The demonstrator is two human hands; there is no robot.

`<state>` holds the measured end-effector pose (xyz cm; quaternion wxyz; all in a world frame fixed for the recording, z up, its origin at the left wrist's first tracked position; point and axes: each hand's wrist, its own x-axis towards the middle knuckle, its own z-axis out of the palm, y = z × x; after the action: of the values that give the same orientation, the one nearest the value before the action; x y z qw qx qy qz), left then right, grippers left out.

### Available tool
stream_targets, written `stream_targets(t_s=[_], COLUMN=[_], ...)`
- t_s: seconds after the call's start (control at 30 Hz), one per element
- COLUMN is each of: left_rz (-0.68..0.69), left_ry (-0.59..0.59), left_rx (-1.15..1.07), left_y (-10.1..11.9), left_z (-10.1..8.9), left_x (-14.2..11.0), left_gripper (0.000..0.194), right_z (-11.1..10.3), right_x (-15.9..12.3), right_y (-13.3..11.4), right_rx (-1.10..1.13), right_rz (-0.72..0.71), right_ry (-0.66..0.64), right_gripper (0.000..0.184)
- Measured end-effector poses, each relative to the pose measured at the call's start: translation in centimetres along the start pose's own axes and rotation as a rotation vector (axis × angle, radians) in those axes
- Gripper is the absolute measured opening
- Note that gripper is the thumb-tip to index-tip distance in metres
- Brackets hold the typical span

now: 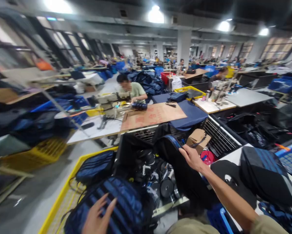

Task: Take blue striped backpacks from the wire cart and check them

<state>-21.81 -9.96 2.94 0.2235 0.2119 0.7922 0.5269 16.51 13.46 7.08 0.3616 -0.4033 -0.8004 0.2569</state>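
My right hand [191,157] reaches forward and rests with curled fingers on the top edge of a black and blue backpack [175,169] standing upright among dark bag parts. My left hand [97,216] hovers low at the bottom, fingers stretched out and apart, just over a navy striped backpack [121,204] lying in a yellow wire basket [60,201]. It holds nothing. A second navy bag [95,167] lies further back in the same basket.
A cardboard sheet [152,116] lies on the table ahead, beside a sewing machine [109,104] where a seated person works. A wire cart [219,136] holds a small cardboard box [198,138]. More black bags [260,169] lie on the table at right. Other workers sit further back.
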Motion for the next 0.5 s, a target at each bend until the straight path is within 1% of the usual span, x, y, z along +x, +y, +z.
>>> stream_targets(t_s=[0.03,0.07,0.13,0.2,0.27,0.33,0.37,0.4,0.43,0.47,0.5], left_rz=[-0.022,-0.005,0.028,0.036,0.065,0.059,0.048,0.042,0.050,0.070,0.096], left_ry=[-0.114,-0.233,-0.381,-0.512,-0.463,-0.417,-0.434,-0.480,-0.546,-0.612,-0.672], left_rx=[-0.046,-0.136,-0.315,-0.504,-0.530,-0.489,-0.471,-0.460,-0.440,-0.406,-0.358], left_y=[0.6,1.4,3.8,6.1,7.6,7.9,7.7,7.4,7.2,7.0,7.1], left_z=[1.4,3.0,6.7,9.8,11.7,12.6,12.7,12.8,12.8,12.7,12.6], left_x=[-1.5,-3.1,-6.1,-8.3,-9.6,-10.5,-10.8,-11.2,-11.7,-12.1,-12.6], left_gripper=[0.096,0.093,0.086,0.075,0.057,0.043,0.038,0.034,0.032,0.031,0.030], right_z=[1.4,2.7,5.2,7.3,8.7,8.9,8.4,7.7,6.6,5.4,4.2], right_x=[-0.9,-1.8,-3.8,-6.0,-8.1,-9.6,-9.9,-10.0,-9.6,-8.9,-7.9], right_y=[-1.2,-2.2,-3.8,-4.6,-4.8,-4.3,-3.8,-3.3,-2.6,-1.9,-1.3], right_rx=[0.007,0.005,-0.012,-0.034,-0.048,-0.026,-0.003,0.029,0.058,0.074,0.073], right_rz=[-0.052,-0.108,-0.233,-0.363,-0.452,-0.473,-0.468,-0.464,-0.461,-0.458,-0.452], right_ry=[-0.020,-0.047,-0.116,-0.167,-0.194,-0.284,-0.353,-0.407,-0.423,-0.396,-0.333], right_gripper=[0.048,0.046,0.042,0.041,0.043,0.045,0.046,0.046,0.047,0.046,0.044])
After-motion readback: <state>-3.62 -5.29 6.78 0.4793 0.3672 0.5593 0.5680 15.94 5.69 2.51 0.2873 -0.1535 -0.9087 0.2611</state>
